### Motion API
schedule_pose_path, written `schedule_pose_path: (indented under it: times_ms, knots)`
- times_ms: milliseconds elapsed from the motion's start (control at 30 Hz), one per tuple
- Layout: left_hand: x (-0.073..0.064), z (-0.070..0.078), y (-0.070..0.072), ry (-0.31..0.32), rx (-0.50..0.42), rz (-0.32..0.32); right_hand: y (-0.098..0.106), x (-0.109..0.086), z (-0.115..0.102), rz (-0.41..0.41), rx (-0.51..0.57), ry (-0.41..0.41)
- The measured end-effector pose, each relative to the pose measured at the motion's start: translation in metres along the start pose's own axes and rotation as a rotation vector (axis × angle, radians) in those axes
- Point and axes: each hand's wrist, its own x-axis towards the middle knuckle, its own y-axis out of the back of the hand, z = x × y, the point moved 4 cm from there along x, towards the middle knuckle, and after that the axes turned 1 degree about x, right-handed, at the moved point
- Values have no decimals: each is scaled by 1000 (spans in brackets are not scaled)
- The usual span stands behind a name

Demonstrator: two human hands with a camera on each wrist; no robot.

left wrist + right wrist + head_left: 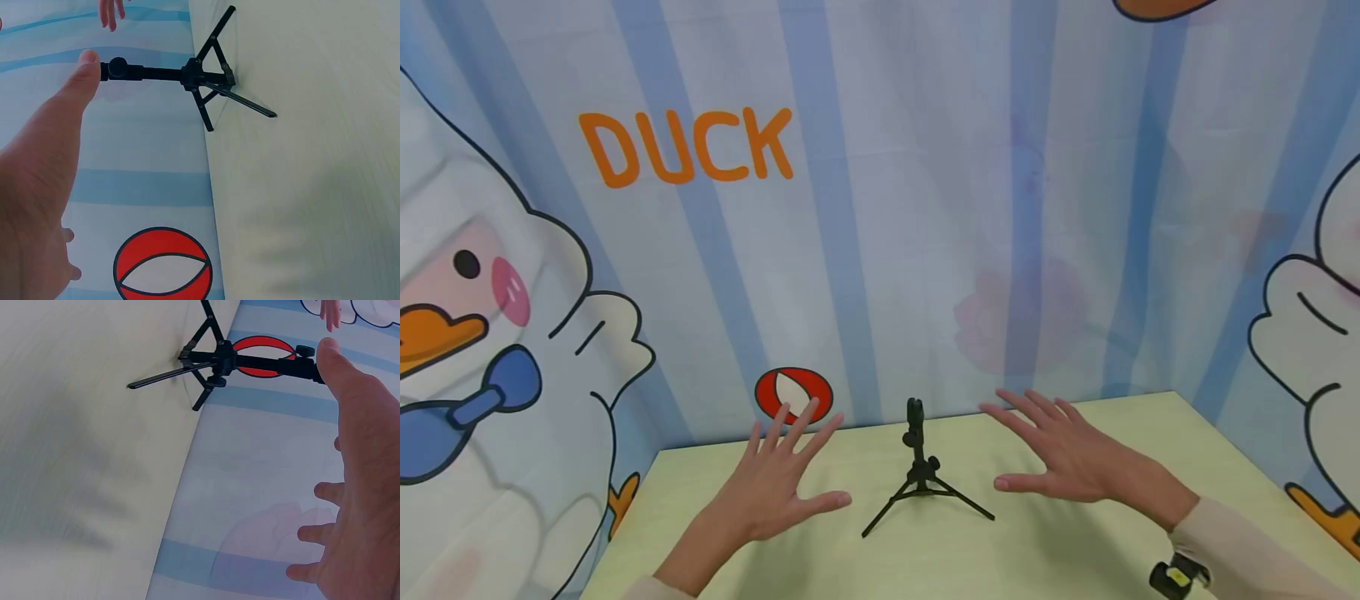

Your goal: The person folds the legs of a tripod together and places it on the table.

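A small black tripod stand [921,471] stands upright on the table, its three legs spread and a clamp-like head on top. To its left, my left hand [786,483] hovers with fingers spread, holding nothing. My right hand [1060,454] is held over the table on the other side, fingers spread as well, apart from the stand. In the left wrist view the thumb [87,72] overlaps the top of the tripod stand [159,73]. The right wrist view likewise has the thumb [334,359] overlapping the top of the stand [262,362].
The pale yellow table [715,475] ends against a blue-striped fabric backdrop [917,208] printed with ducks, a red-and-white ball and the word DUCK. Further backdrop fabric runs along both sides. A black device [1176,577] is worn at the right wrist.
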Motion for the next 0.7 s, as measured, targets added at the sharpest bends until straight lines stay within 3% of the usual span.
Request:
schedule_pose_path:
  times_ms: [233, 700]
  knots:
    - [7, 8, 3, -68, -17, 95, 0, 7, -1, 58, 68, 9]
    - [29, 31, 5, -165, -199, 270, -25, 24, -8, 70, 324, -42]
